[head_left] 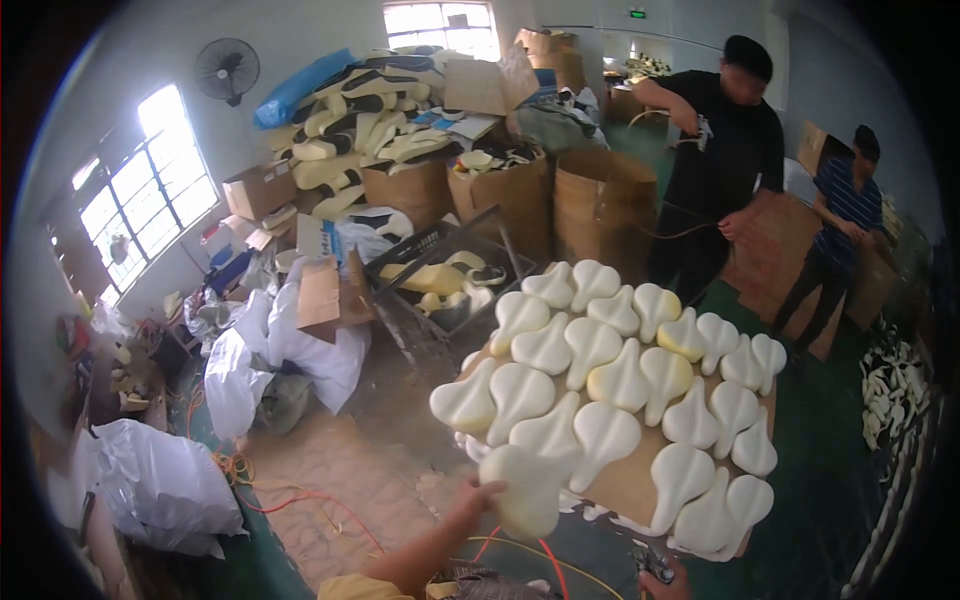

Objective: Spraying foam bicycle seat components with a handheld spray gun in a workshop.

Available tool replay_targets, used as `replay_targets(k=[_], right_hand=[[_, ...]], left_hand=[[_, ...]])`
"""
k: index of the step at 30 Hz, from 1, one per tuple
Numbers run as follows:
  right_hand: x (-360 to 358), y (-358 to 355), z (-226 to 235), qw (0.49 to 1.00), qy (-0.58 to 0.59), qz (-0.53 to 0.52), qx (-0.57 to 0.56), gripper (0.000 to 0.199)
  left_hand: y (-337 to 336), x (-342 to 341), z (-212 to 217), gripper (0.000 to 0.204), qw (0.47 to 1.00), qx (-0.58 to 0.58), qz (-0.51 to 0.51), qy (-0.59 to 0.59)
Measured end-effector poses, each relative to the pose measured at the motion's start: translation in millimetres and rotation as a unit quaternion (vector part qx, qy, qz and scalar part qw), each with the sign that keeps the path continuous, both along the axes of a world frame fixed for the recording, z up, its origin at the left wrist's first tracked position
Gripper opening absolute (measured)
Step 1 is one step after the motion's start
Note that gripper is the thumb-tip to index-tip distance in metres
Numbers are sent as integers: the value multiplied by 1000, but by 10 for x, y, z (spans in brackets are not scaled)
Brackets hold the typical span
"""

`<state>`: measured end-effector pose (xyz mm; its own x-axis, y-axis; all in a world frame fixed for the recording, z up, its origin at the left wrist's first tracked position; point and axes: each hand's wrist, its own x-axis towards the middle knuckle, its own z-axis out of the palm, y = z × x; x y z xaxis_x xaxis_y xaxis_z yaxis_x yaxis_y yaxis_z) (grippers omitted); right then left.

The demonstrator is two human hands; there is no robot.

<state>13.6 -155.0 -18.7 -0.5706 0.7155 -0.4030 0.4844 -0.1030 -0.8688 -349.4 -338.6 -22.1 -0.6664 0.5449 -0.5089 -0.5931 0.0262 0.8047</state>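
My left hand grips the edge of a cream foam bicycle saddle pad, raised at the near edge of a cardboard-topped table. Its broad end points toward me. Low in the picture, my right hand is closed around a metal spray gun, partly cut off by the lower edge. Several more saddle pads lie over the tabletop, such as one plain pad and one with a yellowish tint.
Behind the table a person in black holds another spray gun; a second person in stripes stands farther right. Left of the table is a metal-framed crate. Orange hose crosses the floor near a white sack.
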Motion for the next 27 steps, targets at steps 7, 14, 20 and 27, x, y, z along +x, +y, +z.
replay_targets(k=[7,14,20,27], right_hand=[[-2014,-309,1281,966,187,141,114,46],[-4065,-1853,2151,750,406,501,-146,64],[-4616,-3733,2230,576,481,620,-228,58],[-4587,-3919,2009,480,493,717,-112,56]], left_hand=[[-1145,-946,578,40,971,80,192,121],[-2025,-2085,804,39,930,114,271,220],[-2013,-2343,1278,37,929,185,245,207],[-1915,-1825,1243,45,913,328,236,53]])
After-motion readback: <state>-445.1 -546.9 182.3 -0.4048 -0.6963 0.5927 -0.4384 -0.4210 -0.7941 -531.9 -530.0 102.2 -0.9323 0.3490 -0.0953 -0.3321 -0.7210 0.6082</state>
